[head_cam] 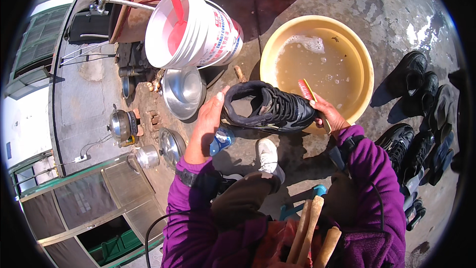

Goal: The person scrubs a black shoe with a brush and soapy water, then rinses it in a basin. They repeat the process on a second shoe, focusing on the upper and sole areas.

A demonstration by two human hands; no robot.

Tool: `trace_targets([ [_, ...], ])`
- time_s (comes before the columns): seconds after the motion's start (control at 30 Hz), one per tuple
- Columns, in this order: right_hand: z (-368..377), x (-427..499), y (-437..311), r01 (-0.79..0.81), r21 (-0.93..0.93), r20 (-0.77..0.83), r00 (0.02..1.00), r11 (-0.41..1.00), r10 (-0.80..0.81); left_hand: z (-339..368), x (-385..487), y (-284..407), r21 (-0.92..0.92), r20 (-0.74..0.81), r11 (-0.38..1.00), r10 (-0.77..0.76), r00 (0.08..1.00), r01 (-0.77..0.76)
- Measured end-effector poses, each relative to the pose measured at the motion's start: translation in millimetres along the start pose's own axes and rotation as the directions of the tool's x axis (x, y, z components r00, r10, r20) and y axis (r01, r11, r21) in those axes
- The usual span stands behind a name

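A black lace-up sneaker (275, 109) is held level between my hands, its opening facing up and its toe to the right. My left hand (209, 121) presses against the heel end with its fingers straight; the thumb side is partly hidden. At the toe, my right hand (330, 113) grips a scrub brush (307, 88) with a yellow back and pink bristles, its fingers touching the shoe. Just beyond lies a yellow plastic basin (366, 70) of murky, sudsy water, partly covered by the shoe and right hand.
Several dark shoes (399, 141) stand in rows at the right. A white plastic bucket (219, 41) holds a red dipper (178, 29); a metal basin (184, 91) sits nearby. A blue-labelled bottle (222, 140) is below the left hand. Light-brown sticks (310, 227) are before my torso.
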State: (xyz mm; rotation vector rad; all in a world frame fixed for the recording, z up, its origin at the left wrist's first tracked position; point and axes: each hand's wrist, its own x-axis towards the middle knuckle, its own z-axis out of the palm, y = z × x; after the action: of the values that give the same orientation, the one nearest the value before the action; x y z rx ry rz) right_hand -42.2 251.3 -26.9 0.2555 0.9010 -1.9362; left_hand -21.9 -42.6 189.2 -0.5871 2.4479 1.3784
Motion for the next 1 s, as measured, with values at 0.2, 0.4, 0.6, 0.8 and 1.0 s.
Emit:
trace_targets([
  [0.2, -13.2, -2.8, -10.9, -0.034, -0.125, -0.173, 0.985, 0.992, 0.012, 22.1, 9.6, -40.1, -0.183, 0.032, 0.983, 0.001, 0.999, 0.005],
  [0.4, -15.5, 9.1, -7.2, 0.004, -0.103, -0.274, 0.961, 0.995, -0.032, 36.0, 17.3, -115.4, -0.133, -0.104, 0.960, -0.260, 0.960, 0.246],
  [0.6, 11.7, 3.1, -13.6, -0.045, -0.324, -0.321, 0.945, 0.945, -0.065, 23.8, -21.9, -107.4, 0.252, -0.308, 0.968, 0.068, 0.949, 0.013],
  [0.8, 111.4, -40.6, -49.9, 0.029, -0.659, -0.266, 0.926, 0.752, -0.268, -25.3, -102.4, -38.3, 0.663, -0.370, 0.724, 0.539, 0.756, -0.192],
  [1.0, 209.6, -101.1, -54.5, 0.157, -0.953, -0.089, 0.671, 0.258, -0.736, -62.3, -168.1, -13.9, 0.727, -0.476, 0.686, 0.527, 0.704, -0.022],
])
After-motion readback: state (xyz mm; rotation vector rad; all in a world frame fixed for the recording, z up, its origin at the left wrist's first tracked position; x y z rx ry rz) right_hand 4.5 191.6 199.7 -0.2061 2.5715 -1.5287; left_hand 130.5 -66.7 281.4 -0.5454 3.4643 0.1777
